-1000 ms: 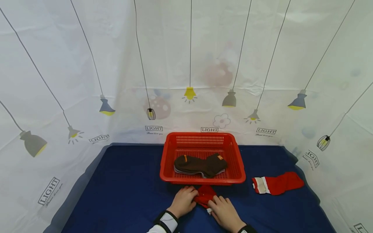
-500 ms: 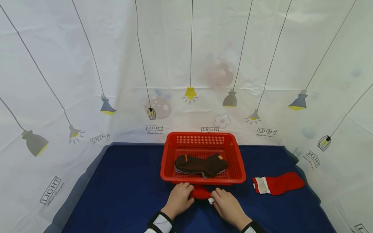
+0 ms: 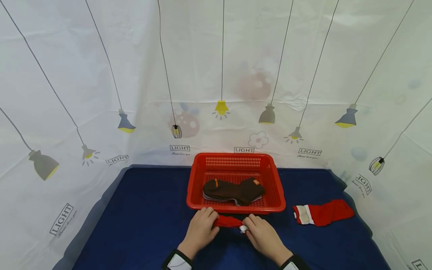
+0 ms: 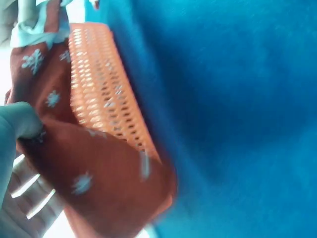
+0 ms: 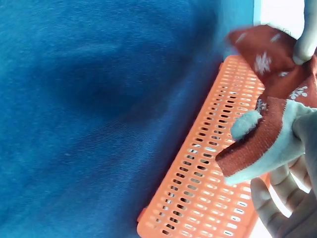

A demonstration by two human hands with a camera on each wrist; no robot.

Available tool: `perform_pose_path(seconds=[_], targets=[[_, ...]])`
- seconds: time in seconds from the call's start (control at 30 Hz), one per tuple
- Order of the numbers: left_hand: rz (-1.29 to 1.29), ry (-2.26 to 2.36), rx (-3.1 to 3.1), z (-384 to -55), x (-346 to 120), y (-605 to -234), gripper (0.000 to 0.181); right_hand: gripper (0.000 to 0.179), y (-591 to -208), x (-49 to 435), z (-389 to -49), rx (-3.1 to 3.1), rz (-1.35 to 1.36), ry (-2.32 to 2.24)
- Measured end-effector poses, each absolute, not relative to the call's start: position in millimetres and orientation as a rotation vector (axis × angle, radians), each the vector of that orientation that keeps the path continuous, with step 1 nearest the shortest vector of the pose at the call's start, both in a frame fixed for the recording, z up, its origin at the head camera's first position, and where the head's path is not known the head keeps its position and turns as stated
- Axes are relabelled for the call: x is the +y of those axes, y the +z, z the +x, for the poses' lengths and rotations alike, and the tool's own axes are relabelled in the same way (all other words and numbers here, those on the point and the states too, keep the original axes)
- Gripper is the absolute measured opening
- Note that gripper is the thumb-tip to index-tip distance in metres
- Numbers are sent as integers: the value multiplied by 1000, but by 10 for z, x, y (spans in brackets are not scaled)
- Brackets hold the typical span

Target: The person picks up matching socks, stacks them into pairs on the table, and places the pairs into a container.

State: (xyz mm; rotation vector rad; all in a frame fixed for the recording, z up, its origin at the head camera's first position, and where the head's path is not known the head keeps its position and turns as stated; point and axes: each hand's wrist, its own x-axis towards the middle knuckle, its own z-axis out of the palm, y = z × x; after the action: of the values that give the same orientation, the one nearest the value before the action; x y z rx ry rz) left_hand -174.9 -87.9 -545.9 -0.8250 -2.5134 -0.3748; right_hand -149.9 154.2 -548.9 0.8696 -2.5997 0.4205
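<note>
A red sock [image 3: 228,221] with white snowflakes and a white-edged cuff is stretched between my hands, just in front of the red basket [image 3: 191,187]. My left hand [image 3: 201,228] pinches it at the foot part; the left wrist view shows the thumb on the fabric [image 4: 99,168] and the toe end hanging free. At the cuff [image 5: 260,153], my right hand [image 3: 264,236] holds the white edge between thumb and fingers. A small white pom-pom [image 5: 245,125] sits beside the cuff. In the wrist views the sock hangs off the table.
Inside the basket lie dark brown socks [image 3: 236,190] with orange marks, stacked on something grey. To the right, red socks with a white band [image 3: 327,213] lie flat on the blue cloth [image 3: 148,210]. A white printed sheet [image 3: 145,75] surrounds the table.
The sock, bunched and slanting a second ago, is now drawn out nearly level between the hands. My left hand has moved left and slightly forward. The right hand has shifted slightly forward.
</note>
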Motion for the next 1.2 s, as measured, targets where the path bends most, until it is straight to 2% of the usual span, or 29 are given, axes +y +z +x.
perform_pose_path(seconds=[0.23, 0.73, 1.2], targets=[[-801, -395, -2493, -1718, -977, -5368, 20, 24, -5442, 1544, -1488, -2604, 855, 435], [-817, -493, -2648, -1584, -937, -5718, 11, 26, -5608, 1864, -1438, -2692, 779, 387], [-771, -552, -2725, -1546, -1007, -5854, 14, 26, -5685, 2099, -1389, -2767, 678, 396]])
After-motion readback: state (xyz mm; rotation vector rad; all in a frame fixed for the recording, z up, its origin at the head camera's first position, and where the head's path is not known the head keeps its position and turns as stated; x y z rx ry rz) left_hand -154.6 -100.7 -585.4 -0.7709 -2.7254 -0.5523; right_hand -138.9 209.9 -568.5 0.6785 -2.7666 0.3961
